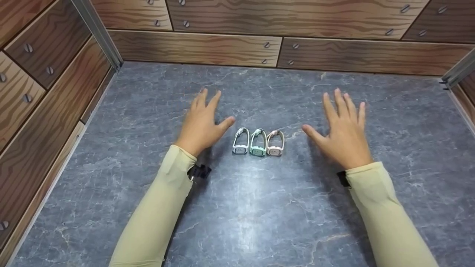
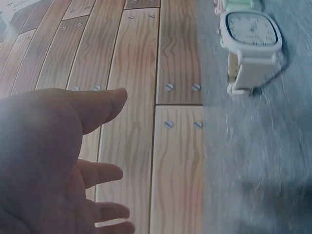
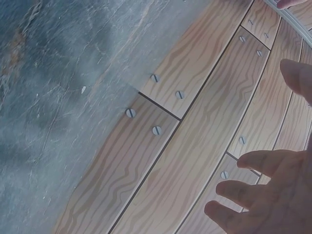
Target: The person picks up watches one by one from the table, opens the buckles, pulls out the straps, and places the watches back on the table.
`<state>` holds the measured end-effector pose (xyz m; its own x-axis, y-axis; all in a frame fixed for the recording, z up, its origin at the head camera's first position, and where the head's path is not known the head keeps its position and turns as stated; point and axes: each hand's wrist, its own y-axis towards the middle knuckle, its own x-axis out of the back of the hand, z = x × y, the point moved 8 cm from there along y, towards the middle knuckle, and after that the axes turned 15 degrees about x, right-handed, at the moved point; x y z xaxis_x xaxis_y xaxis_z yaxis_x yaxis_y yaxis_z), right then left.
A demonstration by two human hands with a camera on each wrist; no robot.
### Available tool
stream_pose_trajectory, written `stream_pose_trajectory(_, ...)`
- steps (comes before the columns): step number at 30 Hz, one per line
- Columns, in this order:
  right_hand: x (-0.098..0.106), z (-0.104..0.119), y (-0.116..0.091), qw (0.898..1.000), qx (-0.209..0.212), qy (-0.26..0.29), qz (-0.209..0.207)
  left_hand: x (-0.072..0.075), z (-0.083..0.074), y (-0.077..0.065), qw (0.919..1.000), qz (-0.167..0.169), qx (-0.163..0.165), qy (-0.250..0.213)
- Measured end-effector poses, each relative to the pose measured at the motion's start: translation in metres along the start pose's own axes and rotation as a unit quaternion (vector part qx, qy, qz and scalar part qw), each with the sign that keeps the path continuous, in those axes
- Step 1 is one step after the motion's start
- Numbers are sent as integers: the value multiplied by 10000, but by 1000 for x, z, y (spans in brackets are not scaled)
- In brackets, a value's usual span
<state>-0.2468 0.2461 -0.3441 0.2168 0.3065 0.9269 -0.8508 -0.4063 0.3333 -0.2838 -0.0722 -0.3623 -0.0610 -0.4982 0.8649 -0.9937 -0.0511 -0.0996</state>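
Three wristwatches stand in a row on the grey table, their straps fastened into loops. The white watch [image 1: 241, 149] is on the left, the green watch [image 1: 257, 151] in the middle and the pink watch [image 1: 274, 151] on the right. My left hand [image 1: 203, 124] is held to the left of the white watch, fingers spread, touching none of them. My right hand [image 1: 343, 133] is farther off, to the right of the pink watch, its fingers spread and holding nothing. In the left wrist view the white watch [image 2: 252, 29] shows its square dial and pale strap.
A grey marbled table [image 1: 237, 222] lies under both arms. Wood-patterned panels [image 1: 200, 48] with printed screws rise along its back and left side. Metal corner posts [image 1: 100, 37] stand at the back corners. Dark bands [image 1: 200, 171] sit at the wrists.
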Motion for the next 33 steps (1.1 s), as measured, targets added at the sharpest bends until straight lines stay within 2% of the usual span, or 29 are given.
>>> stream_pose_trajectory(5,2,3,-1,9999,58,141,-59,-6,-2,2,9982,381,55,-452)
stream_pose_trajectory(13,4,9,-1,9991,134,379,-138,-26,3,6,9890,1222,407,-730)
stream_pose_trajectory(22,4,9,0,9988,129,465,-129,-51,3,9,9791,1721,517,-952)
stream_pose_trajectory(24,4,9,0,9988,115,471,-97,-56,4,8,9773,1794,559,-978)
stream_pose_trajectory(33,7,11,1,9986,158,473,-152,-65,3,13,9819,1531,561,-965)
